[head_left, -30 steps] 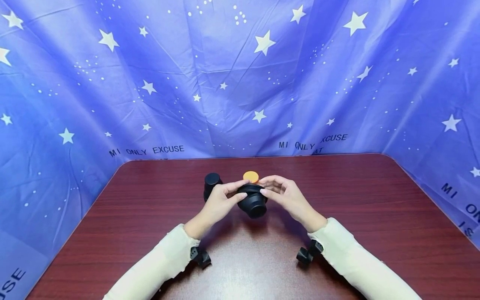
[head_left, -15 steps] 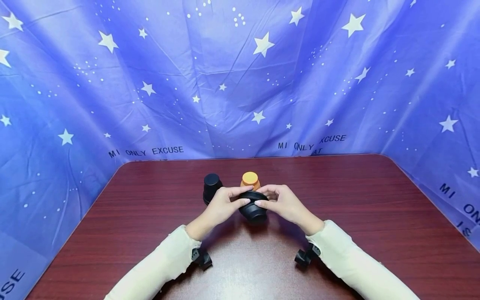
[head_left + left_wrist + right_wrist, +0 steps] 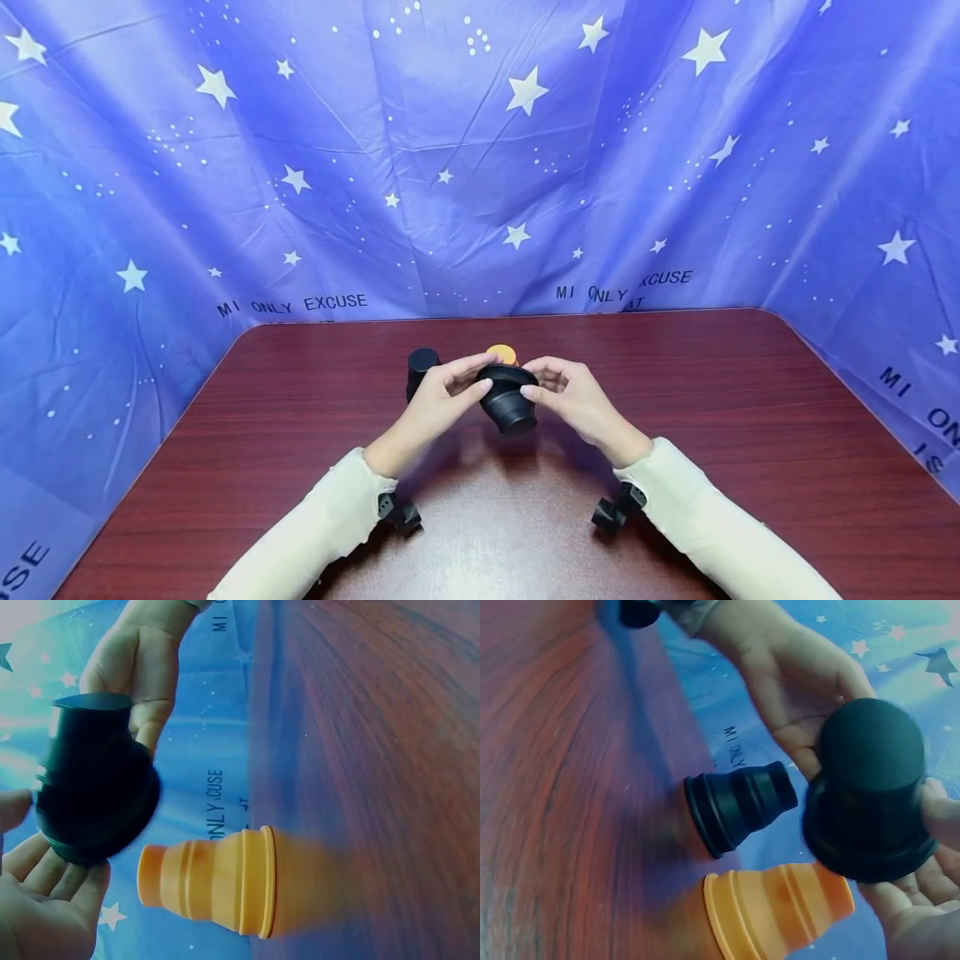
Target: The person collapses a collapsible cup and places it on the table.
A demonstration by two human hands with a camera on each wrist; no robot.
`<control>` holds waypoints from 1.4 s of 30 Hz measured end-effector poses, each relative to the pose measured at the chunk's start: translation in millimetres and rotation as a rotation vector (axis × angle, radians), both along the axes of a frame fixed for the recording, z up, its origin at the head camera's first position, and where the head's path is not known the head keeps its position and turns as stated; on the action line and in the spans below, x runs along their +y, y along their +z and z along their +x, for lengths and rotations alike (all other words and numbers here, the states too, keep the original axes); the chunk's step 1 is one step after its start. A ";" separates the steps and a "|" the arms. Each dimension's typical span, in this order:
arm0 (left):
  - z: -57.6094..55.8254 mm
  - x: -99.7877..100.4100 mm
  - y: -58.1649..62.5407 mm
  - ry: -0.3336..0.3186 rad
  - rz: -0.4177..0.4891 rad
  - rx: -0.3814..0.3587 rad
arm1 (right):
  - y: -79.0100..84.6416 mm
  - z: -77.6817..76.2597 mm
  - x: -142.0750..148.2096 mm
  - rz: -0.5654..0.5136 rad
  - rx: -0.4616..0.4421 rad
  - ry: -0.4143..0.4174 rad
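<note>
Both hands hold a black collapsible cup (image 3: 512, 410) above the table, its wide rim tilted up and away, its narrow base toward me. The left hand (image 3: 435, 400) pinches the rim at the left with thumb in front and fingers behind. On the right side of the rim, the right hand (image 3: 583, 402) grips the same way. Behind them an orange collapsible cup (image 3: 214, 885) stands upside down on the table, partly hidden in the head view. A second black collapsible cup (image 3: 742, 806), also upside down, stands beyond the left hand.
The reddish-brown wooden table (image 3: 300, 467) ends at a blue star-patterned curtain (image 3: 450, 125) at the back and sides. Small black devices hang at both wrists below the sleeves (image 3: 322, 517).
The held black cup dipped toward me and looked flatter half a second ago. Now it is higher and its body looks longer. Both hands rose with it, again covering part of the orange cup.
</note>
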State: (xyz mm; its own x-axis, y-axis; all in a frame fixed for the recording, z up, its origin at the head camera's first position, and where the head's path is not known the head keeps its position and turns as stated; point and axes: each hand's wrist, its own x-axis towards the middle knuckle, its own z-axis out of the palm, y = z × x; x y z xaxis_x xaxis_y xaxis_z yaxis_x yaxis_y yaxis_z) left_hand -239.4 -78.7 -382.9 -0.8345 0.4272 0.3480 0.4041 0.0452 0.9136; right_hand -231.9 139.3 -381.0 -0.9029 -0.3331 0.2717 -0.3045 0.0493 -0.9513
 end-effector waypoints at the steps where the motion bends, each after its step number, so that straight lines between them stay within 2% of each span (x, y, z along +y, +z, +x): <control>1: 0.3 -0.4 0.9 0.002 0.008 -0.003 | -0.1 -0.3 0.4 -0.046 -0.014 0.000; 4: 0.7 -0.4 2.1 0.002 0.024 0.001 | -0.9 -0.6 0.8 -0.172 -0.059 0.022; 7: 1.1 0.9 2.5 0.008 0.036 0.003 | -2.0 0.1 0.1 -0.238 -0.095 0.051; 18: 1.6 2.9 -0.6 0.102 0.019 0.010 | -1.5 1.9 -1.6 -0.241 -0.082 0.061; 21: 0.5 2.9 -1.7 0.106 0.013 0.011 | -0.4 1.3 0.1 -0.193 -0.085 0.061; 26: 1.5 4.2 -2.8 0.113 -0.046 0.038 | 0.5 0.4 1.5 0.025 -0.004 0.011; 30: 3.5 6.6 -6.4 0.099 -0.117 0.107 | -0.4 1.4 -1.3 0.166 0.075 0.013; 32: 3.7 7.6 -8.6 0.097 -0.140 0.168 | -0.4 2.5 -2.7 0.207 0.089 0.019; 35: 3.6 8.8 -10.0 0.103 -0.157 0.203 | -0.4 3.7 -3.5 0.241 0.080 0.029; 38: 3.8 9.3 -8.0 0.099 -0.170 0.176 | -1.0 3.7 -2.7 0.248 0.068 0.039; 42: 4.5 8.0 -2.4 0.050 -0.116 0.088 | -1.9 3.1 -0.8 0.204 0.065 0.049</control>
State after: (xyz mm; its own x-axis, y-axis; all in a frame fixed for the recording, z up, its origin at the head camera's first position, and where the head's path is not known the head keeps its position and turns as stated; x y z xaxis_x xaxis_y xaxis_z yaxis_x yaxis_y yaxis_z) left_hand -234.9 -70.7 -385.4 -0.8245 0.4271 0.3713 0.4767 0.1705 0.8624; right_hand -228.8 138.4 -382.9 -0.8671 -0.4299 0.2516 -0.3717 0.2223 -0.9013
